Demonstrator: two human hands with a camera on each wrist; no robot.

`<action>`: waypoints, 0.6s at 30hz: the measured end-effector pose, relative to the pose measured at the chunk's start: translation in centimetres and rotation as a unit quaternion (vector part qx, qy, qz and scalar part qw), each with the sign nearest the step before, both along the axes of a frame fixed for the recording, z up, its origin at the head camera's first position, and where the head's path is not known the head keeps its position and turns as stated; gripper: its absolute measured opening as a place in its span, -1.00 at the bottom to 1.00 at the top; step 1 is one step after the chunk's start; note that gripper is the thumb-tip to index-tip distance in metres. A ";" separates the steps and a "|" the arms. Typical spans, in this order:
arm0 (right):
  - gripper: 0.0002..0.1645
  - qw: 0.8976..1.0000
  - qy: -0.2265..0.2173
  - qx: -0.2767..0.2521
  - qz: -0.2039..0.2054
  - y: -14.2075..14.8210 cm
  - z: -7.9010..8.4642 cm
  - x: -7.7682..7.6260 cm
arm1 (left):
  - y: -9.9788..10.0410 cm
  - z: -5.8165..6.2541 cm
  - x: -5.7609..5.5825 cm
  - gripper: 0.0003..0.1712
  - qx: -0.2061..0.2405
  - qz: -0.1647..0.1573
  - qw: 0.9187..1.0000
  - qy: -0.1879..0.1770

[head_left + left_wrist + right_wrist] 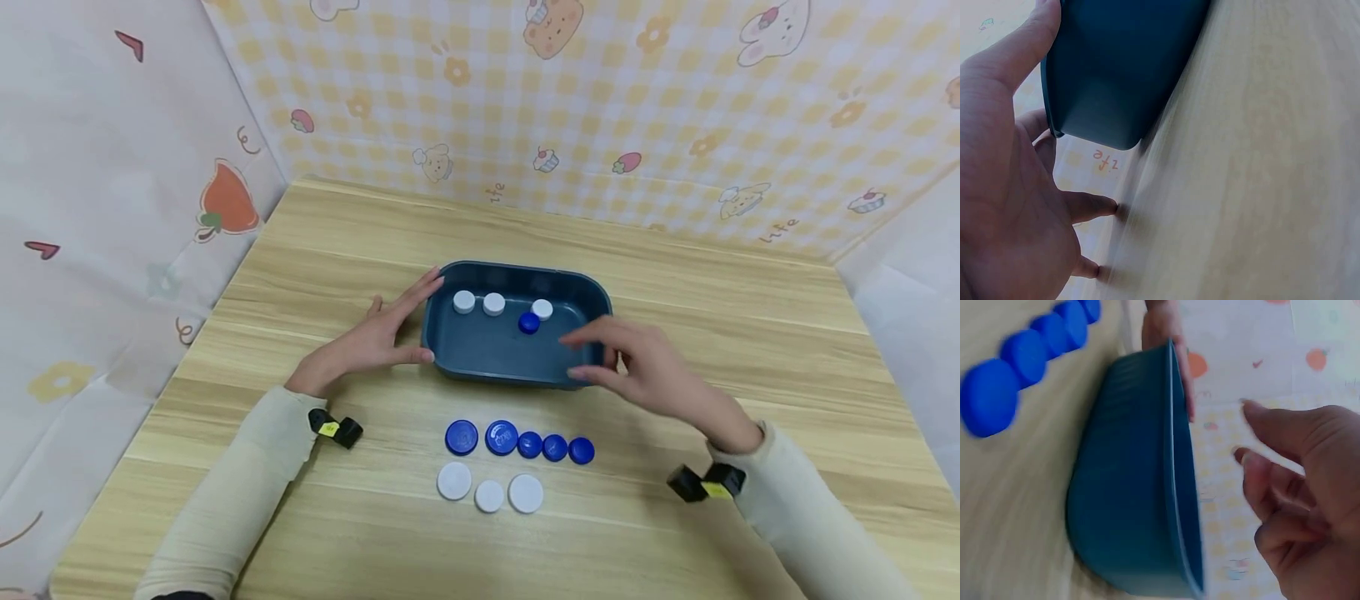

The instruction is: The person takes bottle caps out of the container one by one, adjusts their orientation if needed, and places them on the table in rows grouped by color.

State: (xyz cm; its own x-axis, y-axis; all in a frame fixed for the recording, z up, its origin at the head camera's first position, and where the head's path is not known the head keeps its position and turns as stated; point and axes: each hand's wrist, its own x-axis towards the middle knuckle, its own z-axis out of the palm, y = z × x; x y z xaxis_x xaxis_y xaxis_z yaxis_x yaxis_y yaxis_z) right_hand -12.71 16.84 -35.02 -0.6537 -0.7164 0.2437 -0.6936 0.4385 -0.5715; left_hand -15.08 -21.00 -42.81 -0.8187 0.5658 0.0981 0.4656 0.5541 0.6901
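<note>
A dark teal rectangular tub (487,375) sits on the wooden table. Inside it are three white bottle caps (493,304) along the back and one blue bottle cap (528,322) right beside the rightmost white one. My left hand (371,337) touches the tub's left end with fingers spread and nearly straight, thumb at the front corner, a fingertip at the back one. Over the tub's right end hovers my right hand (637,362), thumb and index finger apart with nothing between them. In the right wrist view that hand (1310,487) is loosely bent beside the rim.
In front of the tub lies a row of several blue caps (502,437), two larger than the others. Nearer to me are three white caps (454,482). A patterned cloth (585,108) hangs behind the table's back edge. Small black wrist cameras (705,483) ride on both sleeves.
</note>
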 end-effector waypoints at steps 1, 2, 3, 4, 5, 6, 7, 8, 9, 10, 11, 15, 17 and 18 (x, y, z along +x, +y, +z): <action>-0.54 1.000 -0.015 -0.006 -0.007 -0.3 -0.1 -0.8 | 0.0 0.1 0.0 0.13 0.000 -0.001 1.000 0.001; -0.53 0.999 -0.039 -0.010 -0.016 -0.6 -0.2 -1.5 | 0.0 0.2 0.0 0.13 -0.001 -0.002 1.000 0.001; -0.52 0.997 -0.065 -0.013 -0.025 -0.9 -0.3 -2.1 | 0.0 0.2 0.1 0.13 -0.001 -0.004 1.000 0.002; -0.51 0.995 -0.090 -0.013 -0.035 -1.2 -0.6 -2.7 | 0.1 0.2 0.1 0.13 -0.001 -0.006 1.000 0.001; -0.50 0.993 -0.108 -0.011 -0.041 -1.5 -0.9 -3.3 | 0.1 0.2 0.1 0.13 -0.002 -0.008 1.000 0.001; -0.48 0.992 -0.115 -0.005 -0.044 -1.8 -1.2 -3.8 | 0.1 0.2 0.1 0.13 -0.003 -0.009 1.000 0.002; -0.47 0.992 -0.117 0.003 -0.045 -2.1 -1.5 -4.3 | 0.1 0.2 0.1 0.13 -0.002 -0.010 1.000 0.001; -0.45 0.993 -0.112 0.011 -0.043 -2.3 -1.8 -4.8 | 0.1 0.1 0.1 0.14 -0.002 -0.009 1.000 0.000; -0.44 0.994 -0.100 0.020 -0.039 -2.6 -2.1 -5.2 | 0.1 0.1 0.1 0.14 -0.003 -0.008 1.000 0.000; -0.43 0.995 -0.085 0.030 -0.035 -2.9 -2.4 -5.6 | 0.1 0.0 0.0 0.14 -0.003 -0.007 1.000 0.000; -0.43 0.996 -0.070 0.040 -0.030 -3.2 -2.7 -5.9 | 0.1 0.0 0.0 0.14 -0.003 -0.005 1.000 0.001; -0.43 0.997 -0.036 0.066 -0.012 -4.2 -3.5 -6.7 | 0.0 -0.1 0.1 0.14 -0.004 0.000 1.000 0.003; -0.43 0.997 -0.033 0.072 -0.007 -4.7 -3.8 -7.0 | -0.1 0.0 0.1 0.14 -0.004 0.000 1.000 0.002; -0.43 0.997 -0.032 0.075 -0.006 -5.0 -3.8 -7.1 | -0.1 0.0 0.1 0.14 -0.004 0.000 1.000 0.002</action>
